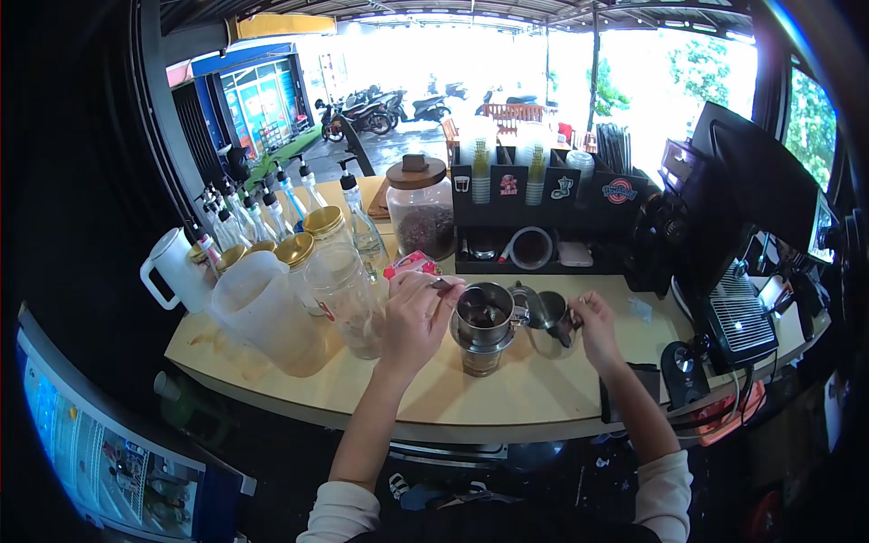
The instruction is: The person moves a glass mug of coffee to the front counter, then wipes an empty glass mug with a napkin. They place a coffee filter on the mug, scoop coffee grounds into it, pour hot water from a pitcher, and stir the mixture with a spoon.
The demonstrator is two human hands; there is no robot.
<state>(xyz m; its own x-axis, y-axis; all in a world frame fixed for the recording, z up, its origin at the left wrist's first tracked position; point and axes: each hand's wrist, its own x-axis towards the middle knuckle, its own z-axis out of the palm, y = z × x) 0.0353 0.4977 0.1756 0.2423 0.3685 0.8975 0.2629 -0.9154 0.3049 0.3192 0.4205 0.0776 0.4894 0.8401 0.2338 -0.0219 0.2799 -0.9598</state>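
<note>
A metal drip filter (484, 314) with dark contents sits on a glass (482, 362) near the middle of the counter. My left hand (416, 312) is at the filter's left rim, thumb and fingers pinched on a small thing that looks like the end of a thin handle; I cannot make out what it is. On the other side, my right hand (595, 324) grips the dark handle of a metal jug (547, 310), which is tilted beside the filter. Its contents do not show clearly.
Left of the filter stand a clear jar (342, 308), a cloudy plastic pitcher (262, 312) and several pump bottles (358, 217). A wood-lidded jar (422, 213) and a black cup organizer (543, 195) line the back. An espresso machine (738, 308) stands right.
</note>
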